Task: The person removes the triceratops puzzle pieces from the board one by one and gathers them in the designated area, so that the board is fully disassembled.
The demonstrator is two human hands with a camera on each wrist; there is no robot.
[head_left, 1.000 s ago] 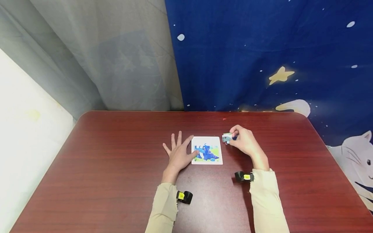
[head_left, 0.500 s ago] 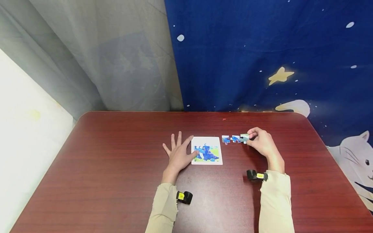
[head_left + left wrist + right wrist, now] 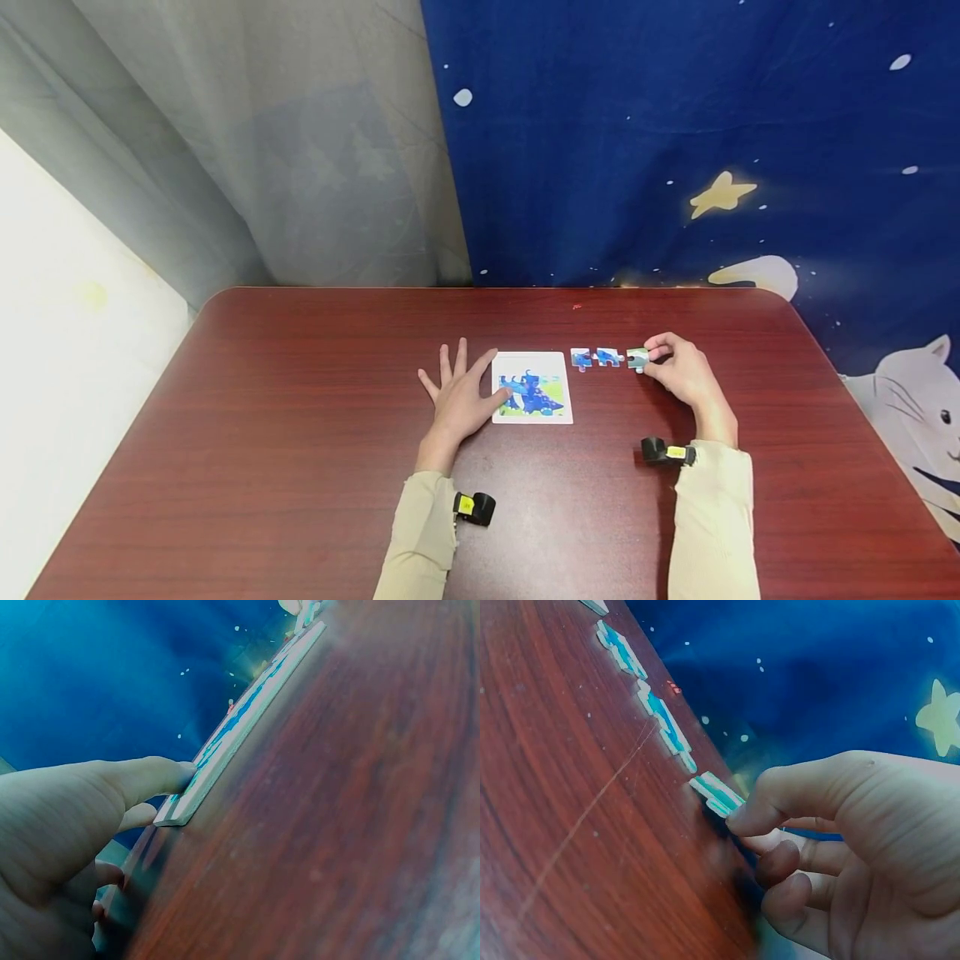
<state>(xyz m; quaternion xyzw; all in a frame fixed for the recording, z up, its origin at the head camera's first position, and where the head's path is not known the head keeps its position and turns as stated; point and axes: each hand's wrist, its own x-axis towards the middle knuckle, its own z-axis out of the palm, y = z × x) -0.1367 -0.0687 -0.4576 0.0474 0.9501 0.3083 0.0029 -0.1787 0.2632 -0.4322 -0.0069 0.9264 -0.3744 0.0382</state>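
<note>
A white-bordered puzzle board [image 3: 553,414] with a blue dragon picture lies on the table. My left hand [image 3: 459,406] is spread at its left side, the thumb resting on the picture and the other fingers extended. Right of the board, two blue jigsaw pieces lie in a row: the nearer one [image 3: 581,358] and a middle one [image 3: 607,357]. My right hand [image 3: 686,372] pinches a third, green and grey puzzle piece [image 3: 637,359] at the row's right end. In the right wrist view, thumb and fingertips grip the right edge of that puzzle piece [image 3: 716,793], close over the table.
The reddish-brown table [image 3: 300,467] extends all around. A small red mark [image 3: 577,307] shows near its far edge. Behind hang a grey curtain [image 3: 337,167] and a blue one [image 3: 585,167] with stars.
My right hand has moved right with the pinched puzzle piece, away from the board. The two blue pieces now show, the middle one apart from the pinched one. The left hand has stayed put.
</note>
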